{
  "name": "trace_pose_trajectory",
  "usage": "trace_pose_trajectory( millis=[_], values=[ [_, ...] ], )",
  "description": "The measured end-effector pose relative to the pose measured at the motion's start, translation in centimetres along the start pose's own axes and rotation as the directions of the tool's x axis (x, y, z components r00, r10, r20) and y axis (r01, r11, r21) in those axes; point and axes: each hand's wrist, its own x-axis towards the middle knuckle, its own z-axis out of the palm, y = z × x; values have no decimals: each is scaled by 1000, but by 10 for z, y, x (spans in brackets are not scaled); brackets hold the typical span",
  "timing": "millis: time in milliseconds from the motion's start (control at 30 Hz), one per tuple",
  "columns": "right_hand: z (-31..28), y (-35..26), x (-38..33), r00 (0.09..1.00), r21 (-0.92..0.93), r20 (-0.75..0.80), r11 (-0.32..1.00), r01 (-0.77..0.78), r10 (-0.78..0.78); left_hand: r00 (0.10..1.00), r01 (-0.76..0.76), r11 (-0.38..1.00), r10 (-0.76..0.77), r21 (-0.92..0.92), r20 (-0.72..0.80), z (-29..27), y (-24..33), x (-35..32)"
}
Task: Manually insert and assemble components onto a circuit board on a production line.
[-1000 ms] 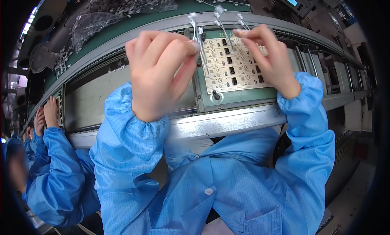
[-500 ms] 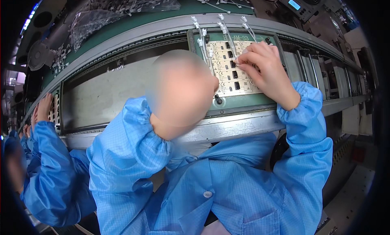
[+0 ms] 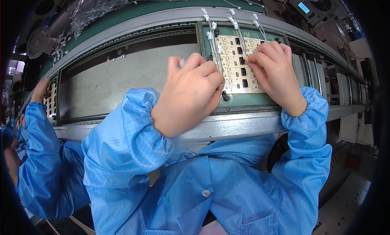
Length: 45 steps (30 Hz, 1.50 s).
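Both hands are now at the cream rectangular circuit panel [image 3: 231, 70]: your right hand [image 3: 277, 68] has come nearer, pinching a thin white cable [image 3: 237, 27] mid-panel, apparently bringing both together; your left hand [image 3: 189, 92] covers its left edge, grip unclear.

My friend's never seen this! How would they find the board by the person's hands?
Follow the long metal conveyor across the picture to the green plate right of centre. On it lies a flat cream board dotted with black parts. Another board sits at the far left, but only this one has the person's right hand over it.
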Motion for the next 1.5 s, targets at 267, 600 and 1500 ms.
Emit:
trace_pose_trajectory(
  millis=[267, 600, 1500],
  values=[
    [-5, -7, -1, 999, -28, 31, 999, 27, -26, 1000, 29, 997, -29, -75, -8, -1, -2, -2],
    [4, 1, -6, 989, 124, 34, 981, -148, 145, 999, 31, 995, -35, -100, -41, -6, -8, 2],
    [-2, 11, 0, 998, 114, 54, 993, 25, -31, 998, 4, 983, -14, -183, -55, -9, -14, 4]
  ],
)
